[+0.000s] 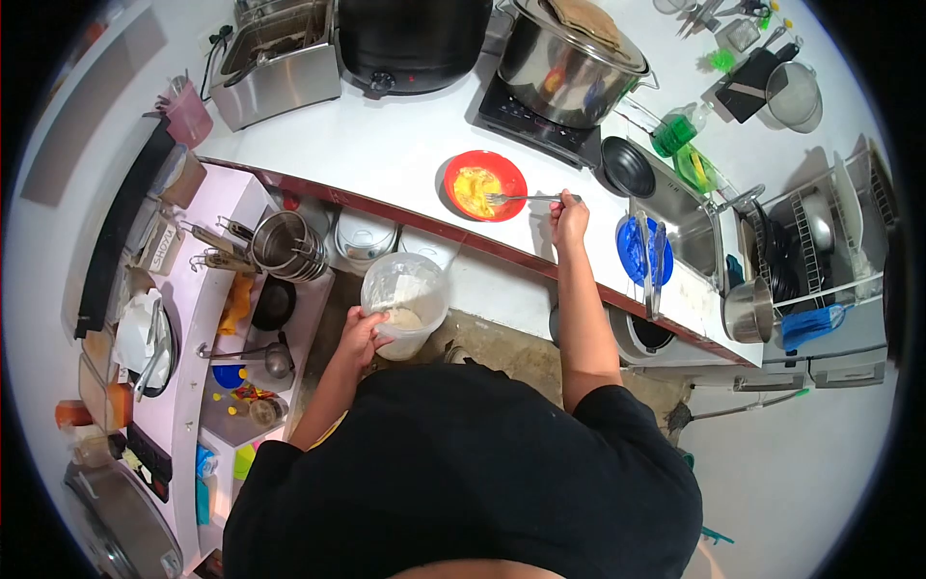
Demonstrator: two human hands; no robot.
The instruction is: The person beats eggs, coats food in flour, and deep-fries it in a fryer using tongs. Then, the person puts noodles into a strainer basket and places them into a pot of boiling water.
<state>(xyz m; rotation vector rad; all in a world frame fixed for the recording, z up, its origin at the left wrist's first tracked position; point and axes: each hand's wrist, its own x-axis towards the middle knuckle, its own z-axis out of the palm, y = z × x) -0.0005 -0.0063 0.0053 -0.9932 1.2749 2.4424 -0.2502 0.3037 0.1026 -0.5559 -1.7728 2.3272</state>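
Observation:
My right hand (570,218) is closed round the handle of a fork (540,198). The fork's tines rest in yellow beaten egg (476,190) in a red plate (514,172) on the white counter. My left hand (361,333) grips the rim side of a translucent plastic tub (424,333), held in front of the counter edge. White powder, which looks like flour (407,311), lies inside the tub. The fingers of my left hand wrap over its wall, partly hidden.
A steel pot (550,72) stands on an induction cooker (511,121) behind the plate. A deep fryer (280,92) and a black appliance (415,39) line the back. To the right are a blue plate with tongs (632,253) and a sink (690,217). Shelves (207,280) hold strainers at left.

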